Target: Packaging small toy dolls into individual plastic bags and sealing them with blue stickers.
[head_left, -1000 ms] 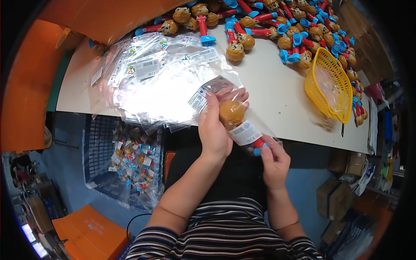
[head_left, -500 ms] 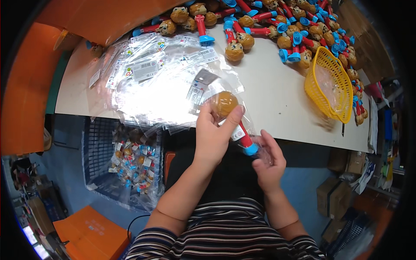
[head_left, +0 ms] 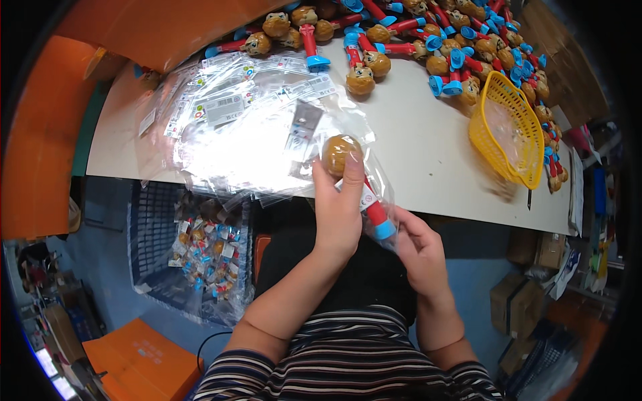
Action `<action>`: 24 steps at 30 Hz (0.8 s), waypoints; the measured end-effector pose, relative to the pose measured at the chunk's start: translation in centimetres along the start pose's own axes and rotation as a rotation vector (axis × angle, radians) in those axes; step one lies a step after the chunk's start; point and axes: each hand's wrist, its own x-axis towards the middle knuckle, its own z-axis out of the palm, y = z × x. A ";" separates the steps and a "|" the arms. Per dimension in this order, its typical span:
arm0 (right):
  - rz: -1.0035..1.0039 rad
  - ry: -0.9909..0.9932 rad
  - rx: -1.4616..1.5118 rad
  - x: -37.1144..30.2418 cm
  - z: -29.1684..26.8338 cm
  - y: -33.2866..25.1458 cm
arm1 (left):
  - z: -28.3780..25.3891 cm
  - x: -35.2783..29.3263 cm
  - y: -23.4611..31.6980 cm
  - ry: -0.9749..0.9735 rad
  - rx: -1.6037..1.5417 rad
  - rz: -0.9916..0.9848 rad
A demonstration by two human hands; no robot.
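Observation:
My left hand [head_left: 340, 207] is closed around a character-head candy dispenser [head_left: 378, 212], thumb against the round brown head. Its red stem slants down to the right and ends in a blue foot. A clear plastic bag [head_left: 386, 194] with a printed label wraps the dispenser. My right hand [head_left: 421, 254] pinches the bag's film beside the blue foot. Just beyond my left hand, flat clear bags with printed cards [head_left: 224, 110] lie in a loose, glossy heap on the table.
More dispensers [head_left: 461, 57] pile up along the table's far right. A yellow basket [head_left: 476, 137] holding clear plastic stands near the right edge. Below the table at left, a blue crate [head_left: 144, 250] contains bagged dispensers. An orange box [head_left: 144, 361] sits on the floor.
The bagged dispenser has shifted slightly, with its blue foot lower and further left. My right hand's fingers, wider apart before, have come together on the bag's film.

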 end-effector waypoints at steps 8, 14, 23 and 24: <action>0.132 -0.162 0.201 -0.4 0.5 0.4 | -1.3 0.2 0.3 -0.348 -0.267 -0.075; 0.142 -0.136 0.298 0.6 1.2 1.1 | -0.8 -0.5 -0.3 -0.151 -0.121 0.143; 0.304 -0.299 0.746 1.3 0.0 1.6 | -2.6 1.6 1.6 -0.492 -0.258 0.063; 0.343 -0.343 0.816 1.4 -0.1 1.8 | -2.6 1.8 1.7 -0.486 -0.243 -0.049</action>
